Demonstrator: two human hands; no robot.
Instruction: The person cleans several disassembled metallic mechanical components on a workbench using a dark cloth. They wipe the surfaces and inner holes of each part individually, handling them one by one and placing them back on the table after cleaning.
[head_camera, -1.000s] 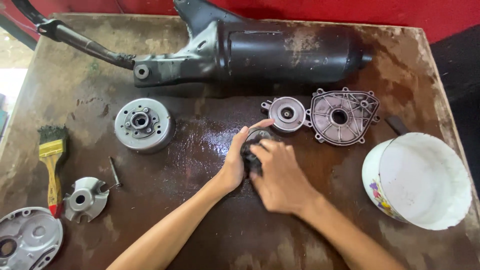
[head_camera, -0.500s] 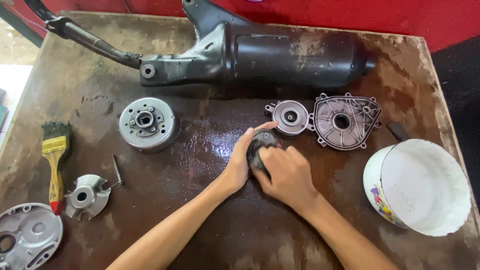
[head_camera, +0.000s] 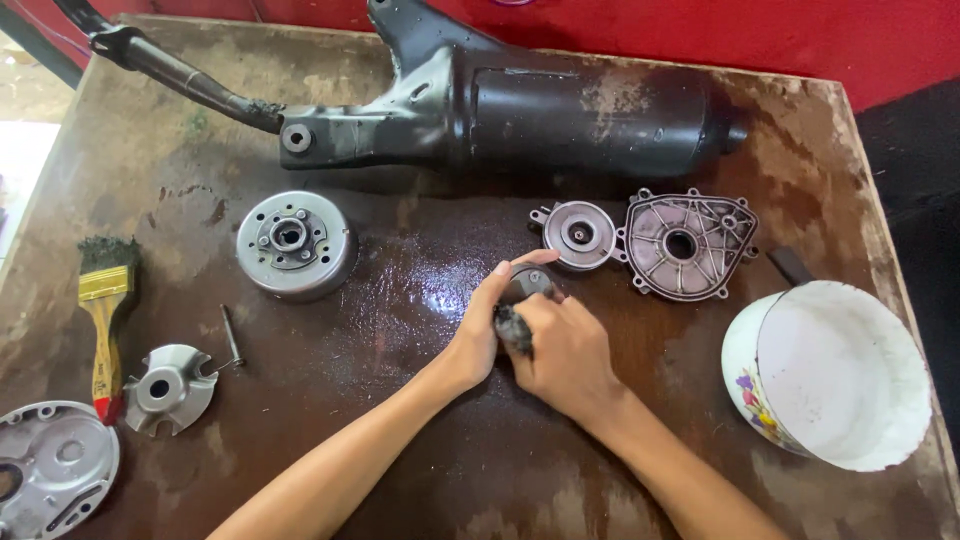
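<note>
1. Worn brown table (head_camera: 420, 460), wet at the middle, stands before a red wall.
2. Left hand (head_camera: 480, 325) curls its fingers around a small dark round part (head_camera: 527, 283) at the table's middle.
3. Right hand (head_camera: 565, 350) pinches a dark rag (head_camera: 513, 328) against that part.
4. Nearby lie a black exhaust pipe (head_camera: 520, 105), a round metal cover (head_camera: 578, 234), a white pot (head_camera: 830, 375) and a paintbrush (head_camera: 103, 320).

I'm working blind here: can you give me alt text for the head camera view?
Both hands, the left hand and right hand, grip a small dark round part and a dark rag mid-table. Around them lie a black exhaust muffler, flywheel, two metal covers, paintbrush and white pot.
</note>
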